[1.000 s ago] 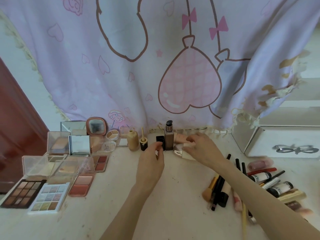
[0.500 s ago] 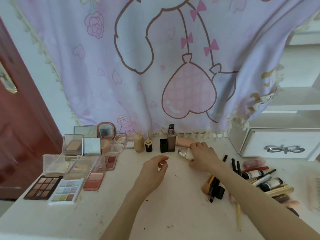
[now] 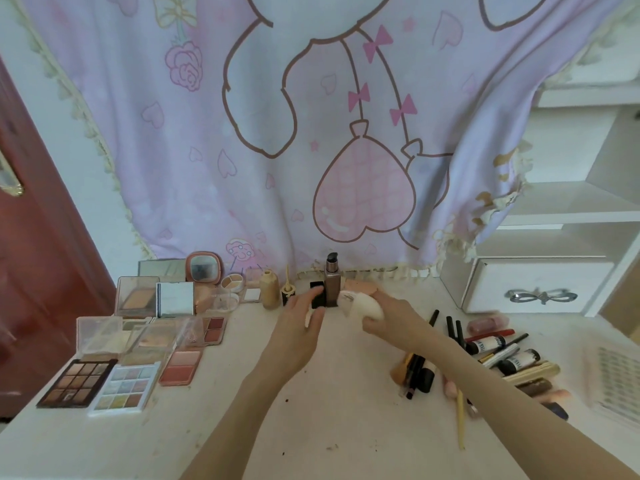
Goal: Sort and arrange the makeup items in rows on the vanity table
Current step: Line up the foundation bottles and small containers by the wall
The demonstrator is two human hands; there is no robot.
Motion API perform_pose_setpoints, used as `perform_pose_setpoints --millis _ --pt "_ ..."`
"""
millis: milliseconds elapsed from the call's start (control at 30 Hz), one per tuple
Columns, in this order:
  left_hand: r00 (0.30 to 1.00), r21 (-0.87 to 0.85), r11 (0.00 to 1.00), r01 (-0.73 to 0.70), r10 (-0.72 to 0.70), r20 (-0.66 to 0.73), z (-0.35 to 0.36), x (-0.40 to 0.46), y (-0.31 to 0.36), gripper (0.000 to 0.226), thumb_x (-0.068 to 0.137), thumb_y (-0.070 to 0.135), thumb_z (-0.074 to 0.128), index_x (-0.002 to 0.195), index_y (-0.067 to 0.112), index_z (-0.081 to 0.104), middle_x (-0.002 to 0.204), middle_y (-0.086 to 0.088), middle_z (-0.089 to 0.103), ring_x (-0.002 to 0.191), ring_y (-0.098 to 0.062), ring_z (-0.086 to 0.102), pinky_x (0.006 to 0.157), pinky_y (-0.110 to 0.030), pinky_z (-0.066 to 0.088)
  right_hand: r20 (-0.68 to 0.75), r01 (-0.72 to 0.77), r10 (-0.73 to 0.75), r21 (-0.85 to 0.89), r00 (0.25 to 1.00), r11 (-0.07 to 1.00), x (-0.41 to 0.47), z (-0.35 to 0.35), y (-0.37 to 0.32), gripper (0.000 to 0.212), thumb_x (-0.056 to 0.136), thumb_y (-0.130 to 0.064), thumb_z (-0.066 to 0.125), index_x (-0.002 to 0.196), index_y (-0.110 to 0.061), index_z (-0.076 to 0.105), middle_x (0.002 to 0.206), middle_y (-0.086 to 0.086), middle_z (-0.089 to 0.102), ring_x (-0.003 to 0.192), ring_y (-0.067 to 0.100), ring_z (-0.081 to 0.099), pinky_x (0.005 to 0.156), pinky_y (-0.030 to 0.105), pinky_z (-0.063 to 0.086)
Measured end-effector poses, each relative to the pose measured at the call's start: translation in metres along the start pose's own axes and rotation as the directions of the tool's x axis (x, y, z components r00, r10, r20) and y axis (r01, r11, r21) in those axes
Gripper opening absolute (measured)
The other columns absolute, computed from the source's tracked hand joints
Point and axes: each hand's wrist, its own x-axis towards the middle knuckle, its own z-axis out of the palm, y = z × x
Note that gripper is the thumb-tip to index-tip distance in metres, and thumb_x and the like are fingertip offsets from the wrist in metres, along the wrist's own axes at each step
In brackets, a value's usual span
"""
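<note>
Left hand: the left hand (image 3: 300,330) is near the back row, fingers loosely extended, fingertips at the black tube (image 3: 317,296); whether it pinches the tube or only touches it cannot be told.
Right hand: the right hand (image 3: 388,315) is curled round a pale rounded bottle (image 3: 360,304) and holds it tilted, just off the surface (image 3: 329,403).
Bottle position: just right of the pump bottle (image 3: 331,284), in front of a pink item (image 3: 362,287) lying against the curtain (image 3: 214,140).
Bottle axis: long axis runs upper left to lower right, clear end towards the pump bottle, pale end in the palm.
Key relation: the free slot in the back row lies beyond and just left of the right hand; the right hand is the nearer one and already has the bottle. Judgement: standing it up beside the pump bottle calls for a turn upright and a short push back.
Row state: vial (image 3: 288,291), beige bottle (image 3: 269,288), black tube and pump bottle stand side by side; palettes (image 3: 104,379) grouped left; brushes and pencils (image 3: 485,355) unsorted right.
Change since half a second ago: the left hand has moved from mid-surface up to the black tube; the right hand has lifted the bottle, which was lower on the surface; the view has tilted up.
</note>
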Motion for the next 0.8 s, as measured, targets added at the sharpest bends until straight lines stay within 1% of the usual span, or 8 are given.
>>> perform_pose_setpoints --millis 133,200,300,433,567,633,700,800 --pt "0.949 0.015 0.956 -0.292 0.292 -0.123 -0.013 -0.001 0.024 0.032 0.098 0.029 0.036 0.128 0.023 0.047 0.122 0.012 0.042 0.112 0.002 0.04 0.096 -0.015 0.035 0.316 -0.184 -0.147 0.808 0.938 0.56 -0.017 -0.029 -0.028 0.025 0.078 -0.024 0.055 0.101 -0.028 0.066 0.083 0.011 0.068 0.056 0.018 0.06 0.045 0.021 0.04" --pt "0.888 0.045 0.899 -0.436 0.438 -0.136 -0.018 -0.002 0.037 0.029 0.096 0.03 0.034 0.113 0.016 0.055 0.107 0.014 0.047 0.096 0.005 0.045 0.083 -0.008 0.035 0.44 -0.285 -0.264 0.837 0.858 0.468 -0.022 -0.039 -0.038 0.035 0.075 -0.035 0.063 0.102 -0.014 0.057 0.07 0.015 0.067 0.043 0.018 0.054 0.04 0.019 0.035" --pt "0.833 0.146 0.855 -0.497 0.518 -0.194 -0.025 -0.001 0.054 0.032 0.088 0.027 0.03 0.09 0.006 0.055 0.077 0.015 0.045 0.068 -0.006 0.045 0.064 -0.029 0.041 0.486 -0.256 -0.466 0.843 0.739 0.473 -0.024 -0.041 -0.047 0.07 0.065 -0.051 0.078 0.108 -0.009 0.044 0.065 0.013 0.065 0.035 0.012 0.045 0.033 0.015 0.037" --pt "0.783 0.262 0.813 -0.519 0.576 -0.236 -0.034 0.006 0.061 0.035 0.085 0.025 0.027 0.074 0.004 0.053 0.054 0.014 0.037 0.049 -0.009 0.037 0.044 -0.029 0.032 0.488 -0.247 -0.442 0.832 0.753 0.497 -0.029 -0.043 -0.051 0.084 0.058 -0.054 0.082 0.115 -0.008 0.041 0.064 0.012 0.063 0.044 0.017 0.047 0.036 0.019 0.039" --pt "0.885 0.302 0.894 -0.332 0.406 -0.227 -0.024 0.013 0.052 0.034 0.088 0.025 0.019 0.071 0.009 0.045 0.044 0.006 0.034 0.04 -0.021 0.033 0.055 -0.035 0.037 0.389 -0.113 -0.281 0.737 0.877 0.666 -0.036 -0.049 -0.054 0.051 0.079 -0.037 0.068 0.115 -0.007 0.05 0.07 0.008 0.065 0.05 0.02 0.057 0.041 0.021 0.04" --pt "0.982 0.234 0.967 -0.098 0.132 -0.134 -0.015 0.019 0.041 0.036 0.097 0.026 0.021 0.077 0.011 0.047 0.049 0.01 0.035 0.045 -0.018 0.037 0.055 -0.03 0.036 0.24 0.104 -0.223 0.425 0.945 0.899 -0.037 -0.046 -0.059 0.042 0.078 -0.036 0.07 0.113 -0.017 0.056 0.085 0.003 0.066 0.061 0.016 0.063 0.05 0.024 0.049" --pt "0.961 0.055 0.966 0.251 -0.256 0.103 -0.012 0.023 0.037 0.059 0.097 0.047 0.018 0.072 0.007 0.054 0.042 0.004 0.045 0.04 -0.013 0.043 0.046 -0.025 0.036 0.074 0.26 -0.257 -0.049 0.964 0.964 -0.035 -0.038 -0.057 0.046 0.075 -0.04 0.073 0.113 -0.02 0.057 0.099 -0.001 0.062 0.082 0.016 0.061 0.073 0.031 0.052" --pt "0.962 0.041 0.97 0.239 -0.243 0.128 -0.013 0.024 0.03 0.072 0.09 0.059 0.014 0.067 0.009 0.059 0.046 0.003 0.057 0.046 -0.015 0.055 0.061 -0.031 0.048 0.02 0.274 -0.285 0.213 0.958 0.938 -0.036 -0.033 -0.049 0.028 0.078 -0.033 0.072 0.101 -0.04 0.059 0.1 -0.002 0.058 0.078 0.004 0.06 0.066 0.023 0.053"
